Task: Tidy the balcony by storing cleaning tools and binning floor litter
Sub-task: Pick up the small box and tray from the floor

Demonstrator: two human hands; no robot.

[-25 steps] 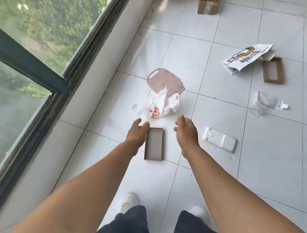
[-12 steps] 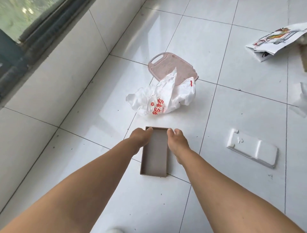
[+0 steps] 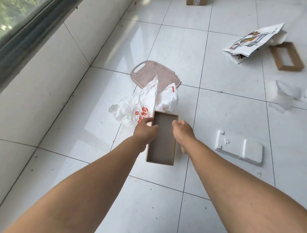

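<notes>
A shallow brown cardboard tray (image 3: pixel 163 141) is held between my two hands just above the white tiled floor. My left hand (image 3: pixel 145 133) grips its left long edge, thumb over the rim. My right hand (image 3: pixel 183 133) curls round its right long edge. Just beyond the tray lies a crumpled white plastic bag (image 3: pixel 141 104) with red print, partly on top of a pink cutting board (image 3: pixel 154 73).
A white moulded packaging insert (image 3: pixel 240 149) lies to the right. Further right are torn white plastic (image 3: pixel 289 94), a printed paper bag (image 3: pixel 254 43) and a brown cardboard frame (image 3: pixel 285 56). A cardboard box (image 3: pixel 196 2) stands at the far edge. The low tiled wall (image 3: pixel 49 79) under the window runs along the left.
My hands closed on the brown tray's two long sides and raised it off the floor. The view has pulled back and up.
</notes>
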